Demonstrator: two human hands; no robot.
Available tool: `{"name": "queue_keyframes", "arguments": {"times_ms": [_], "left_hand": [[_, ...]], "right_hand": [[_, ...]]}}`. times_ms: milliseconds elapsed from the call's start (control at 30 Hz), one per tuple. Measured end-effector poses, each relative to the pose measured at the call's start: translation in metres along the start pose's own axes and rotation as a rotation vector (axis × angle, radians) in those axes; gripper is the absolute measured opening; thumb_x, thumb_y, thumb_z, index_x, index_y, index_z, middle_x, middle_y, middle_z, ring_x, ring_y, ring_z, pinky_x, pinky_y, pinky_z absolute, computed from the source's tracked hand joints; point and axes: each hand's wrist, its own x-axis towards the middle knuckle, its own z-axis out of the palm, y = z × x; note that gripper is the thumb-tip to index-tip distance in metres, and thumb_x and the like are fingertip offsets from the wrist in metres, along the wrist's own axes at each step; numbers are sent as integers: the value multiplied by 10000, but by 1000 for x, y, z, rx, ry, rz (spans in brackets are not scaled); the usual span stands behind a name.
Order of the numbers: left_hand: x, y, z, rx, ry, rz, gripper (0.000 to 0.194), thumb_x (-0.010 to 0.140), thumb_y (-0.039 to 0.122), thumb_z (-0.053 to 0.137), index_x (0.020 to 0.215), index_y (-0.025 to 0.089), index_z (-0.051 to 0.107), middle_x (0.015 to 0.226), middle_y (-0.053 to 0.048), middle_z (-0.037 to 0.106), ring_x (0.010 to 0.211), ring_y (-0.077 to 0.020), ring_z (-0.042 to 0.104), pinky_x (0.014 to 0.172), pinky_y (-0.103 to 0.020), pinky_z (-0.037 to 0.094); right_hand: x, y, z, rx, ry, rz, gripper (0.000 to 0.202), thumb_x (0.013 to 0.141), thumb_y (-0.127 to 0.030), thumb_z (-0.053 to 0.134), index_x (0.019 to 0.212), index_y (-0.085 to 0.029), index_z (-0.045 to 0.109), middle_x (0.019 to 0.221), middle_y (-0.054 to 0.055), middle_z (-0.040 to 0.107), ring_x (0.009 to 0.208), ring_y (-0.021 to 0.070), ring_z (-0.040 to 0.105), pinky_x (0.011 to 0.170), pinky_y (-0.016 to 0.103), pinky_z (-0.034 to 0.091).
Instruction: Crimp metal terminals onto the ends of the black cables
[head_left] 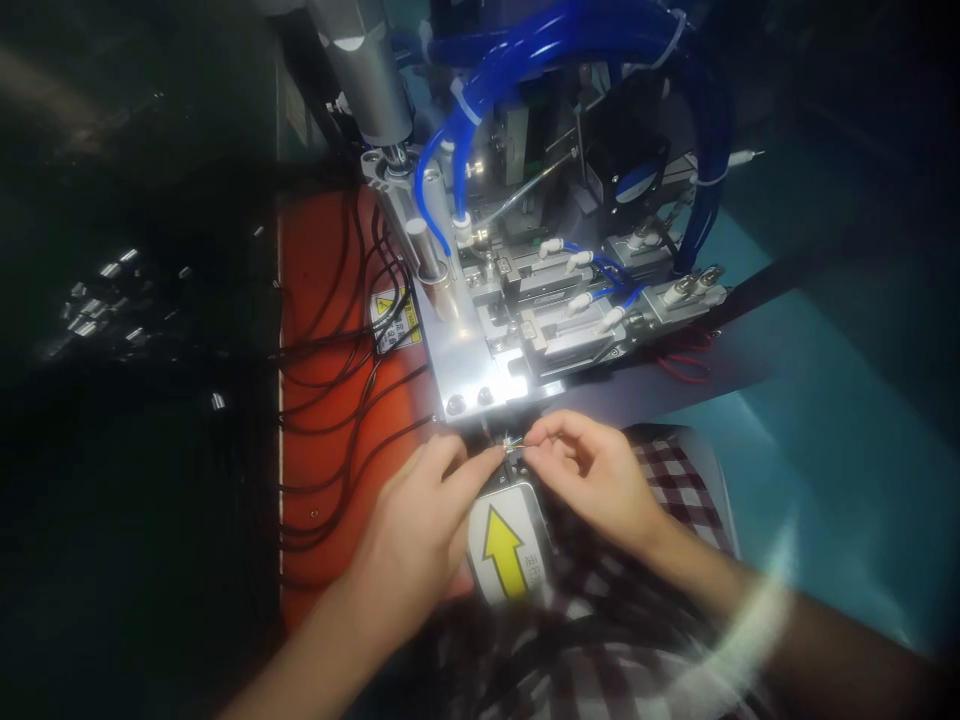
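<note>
At the front edge of a metal machine (469,375), both my hands meet around a small fixture. My right hand (592,470) pinches thin wires (519,445) between thumb and index finger. My left hand (427,500) reaches in from the left, its thumb tip at the small fixture beside the wires; its other fingers are partly hidden, and whether it grips anything is unclear. Just below the fingertips is a white plate with a yellow arrow (504,555).
Thick blue air hoses (555,45) arch over the machine's cylinders. Black cables (352,400) run across an orange surface (315,240) at the left, near a warning label (396,322). Shiny metal pieces (94,310) lie farther left. Checkered cloth (682,490) is below my right hand.
</note>
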Motion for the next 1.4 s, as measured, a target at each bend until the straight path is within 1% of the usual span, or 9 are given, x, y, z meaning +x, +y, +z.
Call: {"name": "queue_keyframes", "arguments": {"times_ms": [167, 300, 367, 633, 767, 900, 1133, 1267, 1400], "left_hand": [[-2, 1, 0, -4, -19, -18, 431, 823, 54, 418, 1199, 144, 609, 871, -62, 512, 736, -163, 523, 630, -272, 511], [2, 3, -1, 16, 23, -15, 379, 853, 62, 404, 1131, 143, 648, 826, -52, 520, 697, -145, 532, 604, -246, 508], [4, 4, -1, 30, 38, -6, 368, 866, 64, 396, 1108, 142, 661, 813, -50, 526, 692, -141, 541, 594, -236, 506], [4, 3, 0, 19, 40, -1, 379, 852, 41, 407, 1116, 123, 666, 818, -56, 533, 684, -140, 543, 593, -239, 508], [0, 0, 4, -8, 24, -50, 414, 844, 53, 409, 1173, 173, 630, 858, -49, 523, 710, -142, 532, 619, -241, 502], [-5, -2, 7, -31, 11, -78, 461, 834, 50, 403, 1215, 223, 596, 892, -42, 517, 735, -145, 525, 635, -243, 494], [-4, -2, 4, -24, 1, -60, 453, 822, 51, 413, 1208, 193, 605, 887, -48, 509, 733, -151, 523, 624, -245, 496], [-2, -1, 2, -14, -11, -53, 449, 825, 50, 409, 1204, 177, 613, 884, -52, 508, 729, -149, 530, 614, -235, 502], [-1, 0, 0, 14, 1, -27, 421, 832, 36, 400, 1159, 143, 644, 849, -53, 507, 683, -136, 531, 586, -225, 502]], "right_hand": [[2, 2, 1, -65, 22, -24, 78, 789, -249, 644, 775, -179, 611, 612, -20, 522, 530, 108, 468, 494, 233, 422], [2, 4, -1, -233, 46, -241, 62, 813, -194, 606, 752, -185, 611, 699, 12, 567, 585, 121, 502, 516, 244, 419], [3, 3, -2, -270, 27, -296, 69, 828, -180, 583, 763, -187, 601, 712, 13, 564, 602, 126, 510, 532, 250, 423], [5, 1, 0, -235, -22, -201, 92, 887, -200, 524, 811, -185, 573, 747, 15, 575, 663, 147, 529, 614, 281, 431], [4, 4, 1, -193, -30, -139, 132, 910, -251, 506, 817, -187, 573, 762, 21, 588, 677, 155, 542, 616, 283, 434], [5, 3, 1, -157, -37, -98, 154, 910, -274, 505, 793, -189, 560, 718, 5, 561, 627, 142, 506, 586, 272, 420], [4, -4, 3, -160, -36, -31, 179, 905, -281, 497, 754, -192, 534, 645, -21, 495, 577, 126, 446, 551, 256, 385], [2, -8, 6, -151, -13, 9, 183, 886, -262, 517, 720, -184, 524, 645, -24, 495, 587, 120, 450, 561, 251, 381], [3, -8, 4, 15, -41, 152, 181, 866, -291, 548, 725, -179, 541, 595, -42, 468, 532, 102, 432, 497, 228, 352]]}}
